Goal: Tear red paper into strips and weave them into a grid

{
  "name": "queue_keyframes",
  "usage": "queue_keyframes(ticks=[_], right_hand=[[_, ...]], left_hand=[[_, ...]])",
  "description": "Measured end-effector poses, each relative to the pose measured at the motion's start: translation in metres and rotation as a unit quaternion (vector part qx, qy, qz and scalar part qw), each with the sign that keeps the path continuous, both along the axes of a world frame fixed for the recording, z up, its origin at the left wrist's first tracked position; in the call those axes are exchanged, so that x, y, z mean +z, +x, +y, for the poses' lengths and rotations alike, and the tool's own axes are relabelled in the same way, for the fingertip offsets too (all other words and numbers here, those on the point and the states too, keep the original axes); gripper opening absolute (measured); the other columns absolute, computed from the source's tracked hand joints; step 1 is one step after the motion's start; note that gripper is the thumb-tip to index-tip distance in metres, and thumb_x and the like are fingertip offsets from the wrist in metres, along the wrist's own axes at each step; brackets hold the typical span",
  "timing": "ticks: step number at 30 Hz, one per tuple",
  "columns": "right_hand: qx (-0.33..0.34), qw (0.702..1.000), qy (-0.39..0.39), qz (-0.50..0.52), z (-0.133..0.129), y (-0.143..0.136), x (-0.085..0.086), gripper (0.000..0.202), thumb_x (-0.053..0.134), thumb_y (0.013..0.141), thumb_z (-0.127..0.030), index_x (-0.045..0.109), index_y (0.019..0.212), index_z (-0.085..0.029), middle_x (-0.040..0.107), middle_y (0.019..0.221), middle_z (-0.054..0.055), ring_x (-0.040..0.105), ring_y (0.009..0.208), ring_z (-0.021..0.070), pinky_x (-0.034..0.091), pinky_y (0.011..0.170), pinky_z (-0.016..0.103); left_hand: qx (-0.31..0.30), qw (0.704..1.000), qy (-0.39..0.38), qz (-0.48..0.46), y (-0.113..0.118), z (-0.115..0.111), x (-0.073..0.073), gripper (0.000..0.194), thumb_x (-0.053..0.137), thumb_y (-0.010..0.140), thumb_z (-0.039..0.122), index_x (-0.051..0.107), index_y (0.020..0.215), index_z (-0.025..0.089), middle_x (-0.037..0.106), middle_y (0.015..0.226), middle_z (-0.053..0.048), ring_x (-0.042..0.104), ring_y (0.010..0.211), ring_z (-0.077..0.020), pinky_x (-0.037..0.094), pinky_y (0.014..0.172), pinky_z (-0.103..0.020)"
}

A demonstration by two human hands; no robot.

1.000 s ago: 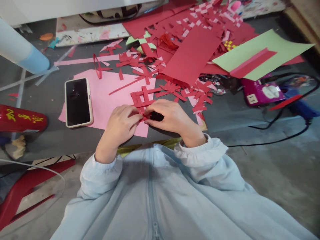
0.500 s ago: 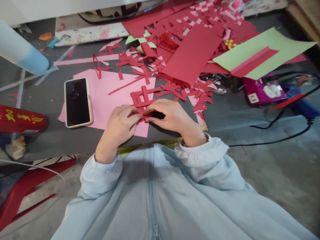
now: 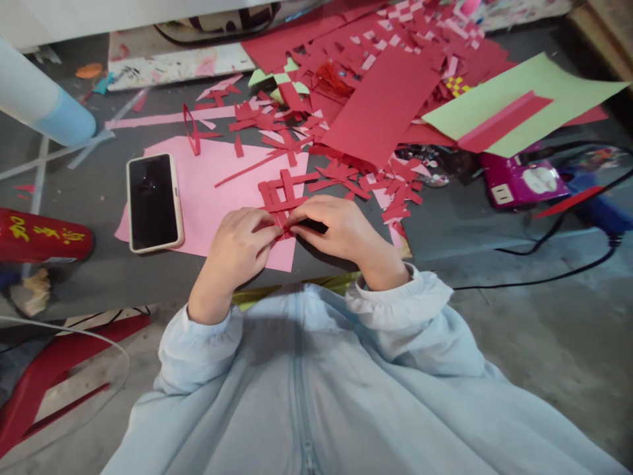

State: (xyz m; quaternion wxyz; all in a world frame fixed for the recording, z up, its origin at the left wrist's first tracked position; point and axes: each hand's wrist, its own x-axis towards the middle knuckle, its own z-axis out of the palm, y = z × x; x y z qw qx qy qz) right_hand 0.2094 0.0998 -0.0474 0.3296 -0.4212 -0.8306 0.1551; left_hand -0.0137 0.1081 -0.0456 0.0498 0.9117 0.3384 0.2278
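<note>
Crossed red paper strips (image 3: pixel 279 198) lie like a small lattice on a pink paper sheet (image 3: pixel 217 171). At the lattice's near end, my left hand (image 3: pixel 240 244) pinches a piece of red paper between thumb and fingers. My right hand (image 3: pixel 341 231) pinches the same spot from the other side, so the fingertips nearly meet. The fingers partly hide the paper between them. Loose red strips (image 3: pixel 341 177) lie just beyond my right hand.
A phone (image 3: pixel 154 202) rests on the pink sheet's left part. Further left are a red can (image 3: pixel 44 235) and a white-blue bottle (image 3: pixel 49 99). Red paper scraps and a red sheet (image 3: pixel 383 109) fill the back. Green paper (image 3: pixel 524 105), a purple box (image 3: pixel 521 181) and a cabled blue tool (image 3: pixel 593 204) lie right.
Almost nothing differs. My right fingertips have shifted very slightly at the pinched red paper; both hands stay in the same place.
</note>
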Motion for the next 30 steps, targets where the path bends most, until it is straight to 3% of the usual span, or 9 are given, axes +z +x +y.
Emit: queue_keyframes(ticks=[4,9,15,25,30], right_hand=[[-0.002,0.998,0.048,-0.037,-0.0020,-0.0026,-0.0019,0.011,0.060,0.092,-0.017,0.071,0.091,-0.017,0.076,0.087,0.006,0.069,0.085,0.0207,0.053,0.072,0.030],[0.015,0.995,0.083,-0.045,-0.0011,-0.0038,-0.0030,0.016,0.056,0.095,-0.018,0.071,0.089,-0.018,0.076,0.085,0.006,0.068,0.083,0.0196,0.053,0.074,0.030],[0.039,0.994,0.096,-0.040,0.0020,-0.0034,-0.0020,0.022,0.054,0.096,-0.019,0.071,0.083,-0.018,0.075,0.082,0.005,0.066,0.077,0.0177,0.053,0.074,0.031],[0.030,0.999,0.019,-0.023,0.0015,-0.0023,-0.0035,0.022,0.053,0.096,-0.024,0.071,0.084,-0.021,0.076,0.085,0.006,0.068,0.083,0.0202,0.054,0.082,0.036],[-0.016,0.999,-0.005,0.034,0.0003,-0.0032,-0.0004,0.016,0.057,0.092,-0.019,0.070,0.085,-0.022,0.077,0.087,0.004,0.071,0.088,0.0200,0.054,0.083,0.035]], left_hand=[[0.002,1.000,0.015,0.002,0.0009,-0.0010,0.0017,0.024,0.050,0.096,0.020,0.074,0.098,0.020,0.073,0.101,-0.008,0.065,0.093,-0.0229,0.052,0.081,-0.039],[0.050,0.998,0.034,-0.024,0.0000,-0.0024,0.0050,0.023,0.049,0.097,0.019,0.071,0.089,0.019,0.072,0.095,-0.007,0.064,0.087,-0.0210,0.052,0.079,-0.037],[0.073,0.996,0.056,0.004,0.0014,-0.0022,0.0034,0.021,0.051,0.097,0.021,0.071,0.098,0.019,0.069,0.102,-0.009,0.061,0.100,-0.0245,0.052,0.088,-0.042],[0.095,0.993,0.029,0.058,0.0047,-0.0033,0.0032,0.030,0.042,0.102,0.024,0.071,0.108,0.017,0.068,0.102,-0.011,0.061,0.093,-0.0232,0.054,0.081,-0.039],[0.103,0.993,0.032,0.054,0.0043,-0.0031,0.0022,0.030,0.042,0.102,0.021,0.068,0.115,0.017,0.069,0.106,-0.011,0.062,0.094,-0.0231,0.054,0.080,-0.038]])
